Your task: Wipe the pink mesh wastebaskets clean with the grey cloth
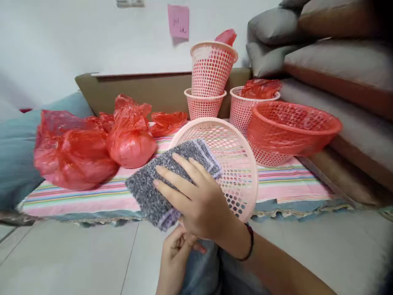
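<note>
A pale pink plastic basket (252, 172) with a holed wall is tilted toward me in the middle of the head view. My right hand (196, 196), with a dark band at the wrist, lies over a folded grey cloth (147, 186) with lilac edges and holds it against the basket's left rim. Its fingers are stretched across the cloth. Below it, my left hand (179, 250) has its fingers curled at the basket's lower rim. The spot where it grips is partly hidden behind my right hand.
Knotted red plastic bags (132, 143) sit on a striped cloth (123, 192) to the left. Behind stand stacked pink baskets (211, 71). A red basin-shaped basket (291, 129) in plastic film is at the right, beside piled cushions (337, 69).
</note>
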Demonstrator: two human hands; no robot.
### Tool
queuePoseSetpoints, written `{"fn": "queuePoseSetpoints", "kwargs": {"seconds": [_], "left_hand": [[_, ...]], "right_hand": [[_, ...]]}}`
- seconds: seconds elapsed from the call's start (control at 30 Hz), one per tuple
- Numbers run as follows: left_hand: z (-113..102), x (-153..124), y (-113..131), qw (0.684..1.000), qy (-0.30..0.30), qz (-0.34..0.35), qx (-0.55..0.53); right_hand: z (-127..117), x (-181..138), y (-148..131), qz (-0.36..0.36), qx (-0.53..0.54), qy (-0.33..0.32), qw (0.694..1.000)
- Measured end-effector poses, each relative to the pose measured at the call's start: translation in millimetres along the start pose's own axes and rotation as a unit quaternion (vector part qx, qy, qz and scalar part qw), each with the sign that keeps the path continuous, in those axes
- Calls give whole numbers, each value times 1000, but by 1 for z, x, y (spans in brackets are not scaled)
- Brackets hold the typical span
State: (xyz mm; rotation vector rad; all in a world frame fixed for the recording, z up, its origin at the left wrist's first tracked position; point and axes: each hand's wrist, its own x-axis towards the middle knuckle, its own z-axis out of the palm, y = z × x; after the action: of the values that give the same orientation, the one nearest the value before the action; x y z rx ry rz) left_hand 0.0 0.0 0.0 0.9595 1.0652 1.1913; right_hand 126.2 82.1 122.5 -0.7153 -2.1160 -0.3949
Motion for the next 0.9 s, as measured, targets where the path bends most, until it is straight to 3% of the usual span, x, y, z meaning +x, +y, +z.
{"fn": "queuePoseSetpoints", "kwargs": {"seconds": [0.13,0.27,0.53,0.73,0.9], "left_hand": [[-9,1,1,998,53,11,29],[-22,-4,-7,994,106,4,-7],[-27,0,-3,966,213,-13,-147],[-22,6,2,969,200,-15,-147],[-21,13,8,980,170,73,-80]], "right_hand": [[12,23,22,8,-32,-4,999],[17,36,49,88,-41,-11,995],[0,22,98,215,-98,-2,972],[-9,1,112,247,-121,7,961],[-10,-6,114,253,-123,-4,960]]}}
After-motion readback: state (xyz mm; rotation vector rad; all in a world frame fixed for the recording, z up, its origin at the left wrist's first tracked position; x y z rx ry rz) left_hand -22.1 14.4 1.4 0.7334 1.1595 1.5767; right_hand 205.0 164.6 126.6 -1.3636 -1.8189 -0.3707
